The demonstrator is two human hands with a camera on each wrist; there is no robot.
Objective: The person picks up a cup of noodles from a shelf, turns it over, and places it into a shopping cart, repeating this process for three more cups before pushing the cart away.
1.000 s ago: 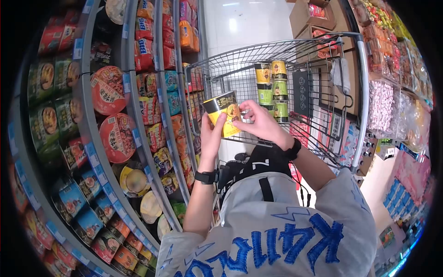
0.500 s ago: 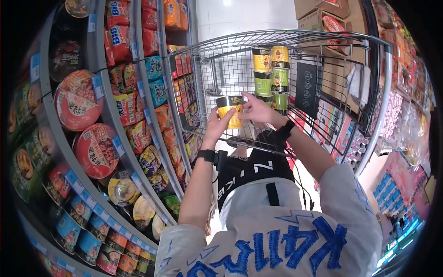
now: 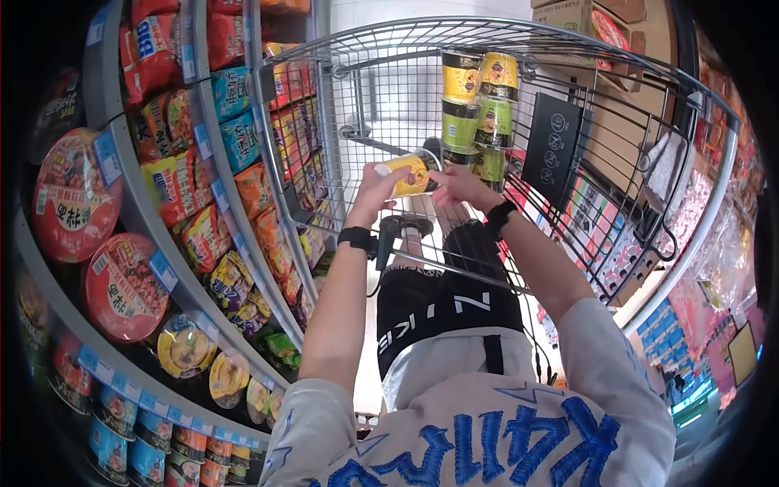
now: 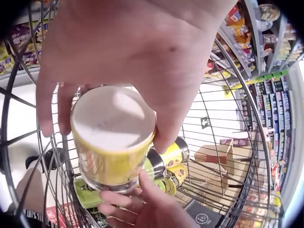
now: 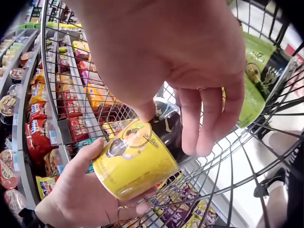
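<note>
A yellow cup of instant noodles [image 3: 406, 180] with a black upper end lies tipped on its side, over the near part of the cart. My left hand [image 3: 375, 191] grips it at its yellow lower part; its white base [image 4: 114, 116] faces the left wrist camera. At the black end, my right hand [image 3: 462, 187] holds the cup between thumb and fingers, as the right wrist view shows. Beyond the hands, several yellow and green cups [image 3: 460, 126] of the same shape stand stacked in two columns inside the wire shopping cart [image 3: 389, 122].
Shelves with red noodle bowls [image 3: 126, 288] and bagged noodles [image 3: 187, 187] line the left side. A black box-like panel [image 3: 552, 146] is at the cart's right side, near a grey cloth [image 3: 665, 166]. Cardboard boxes [image 3: 625, 122] stand beyond the cart.
The cup has turned from nearly upright onto its side, its black end now toward my right hand. The cart looks larger and nearer, and the shelves have shifted left in view.
</note>
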